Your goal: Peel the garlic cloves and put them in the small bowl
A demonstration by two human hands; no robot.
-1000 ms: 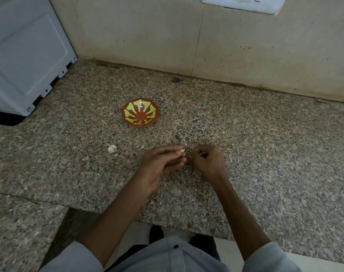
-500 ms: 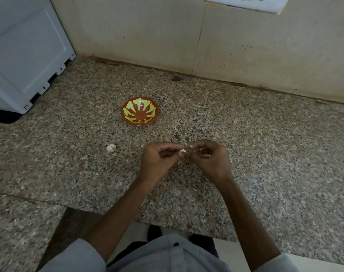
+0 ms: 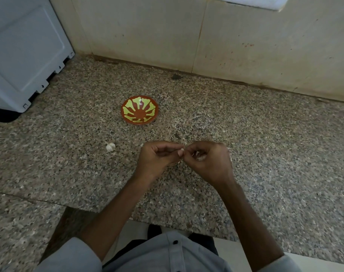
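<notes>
My left hand (image 3: pixel 157 158) and my right hand (image 3: pixel 208 161) meet fingertip to fingertip over the granite counter, both pinching one small pale garlic clove (image 3: pixel 182 149) between them. A thin strand of skin hangs below the fingers. The small bowl (image 3: pixel 139 112), orange-red with a yellow-green petal pattern, stands beyond my left hand with nothing in it. A white piece of garlic (image 3: pixel 110 147) lies on the counter to the left of my left hand.
A grey appliance (image 3: pixel 25 54) fills the far left corner. The tiled wall (image 3: pixel 226 40) runs along the back. A dark speck (image 3: pixel 176 76) lies by the wall. The counter's front edge (image 3: pixel 167 218) is just below my forearms.
Both hands have curled tighter and lifted slightly, with the fingertips closing on the clove. The bowl and the loose garlic piece have stayed where they were.
</notes>
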